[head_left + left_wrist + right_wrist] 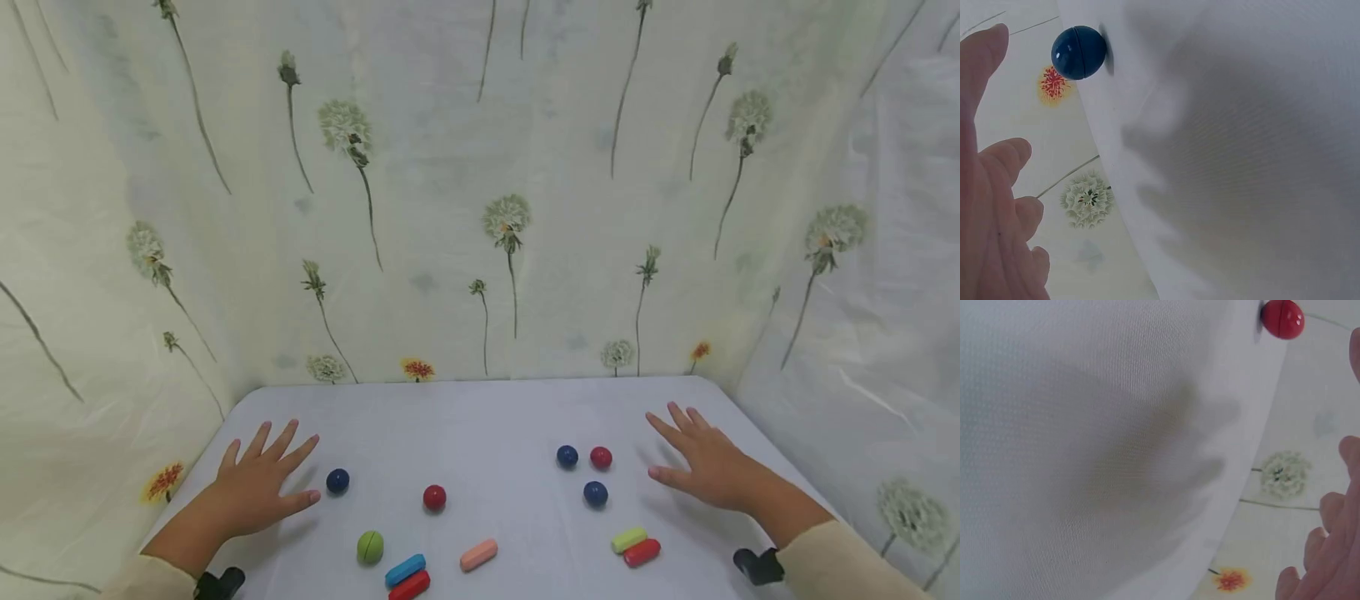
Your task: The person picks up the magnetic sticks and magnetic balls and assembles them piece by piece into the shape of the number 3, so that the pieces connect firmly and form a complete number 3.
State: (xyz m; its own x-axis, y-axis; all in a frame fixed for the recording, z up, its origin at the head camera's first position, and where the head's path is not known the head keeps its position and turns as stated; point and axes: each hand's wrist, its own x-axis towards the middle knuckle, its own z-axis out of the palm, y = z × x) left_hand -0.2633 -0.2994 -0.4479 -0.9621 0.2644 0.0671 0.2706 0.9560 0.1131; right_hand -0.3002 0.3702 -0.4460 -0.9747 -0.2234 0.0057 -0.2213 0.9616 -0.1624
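Observation:
My left hand [258, 487] hovers over the left side of the white table, fingers spread and holding nothing. Closest to its thumb is a dark blue ball [337, 481], which shows a seam in the left wrist view [1079, 52]. On the right, my right hand [705, 462] also hangs above the cloth with spread fingers and an empty palm. A red ball [601, 457] lies nearest to it, beside two dark blue balls, one farther back [567, 457] and one nearer [596, 494]. Both hands cast shadows on the cloth.
Mid-table sits another red ball [434, 498]. Toward the front are a green ball [370, 547], a blue stick [405, 571], a red stick [409, 586] and a peach stick [478, 555]. Front right, a lime stick [629, 540] touches a red one [642, 552]. Dandelion-print curtains [442, 208] surround the table.

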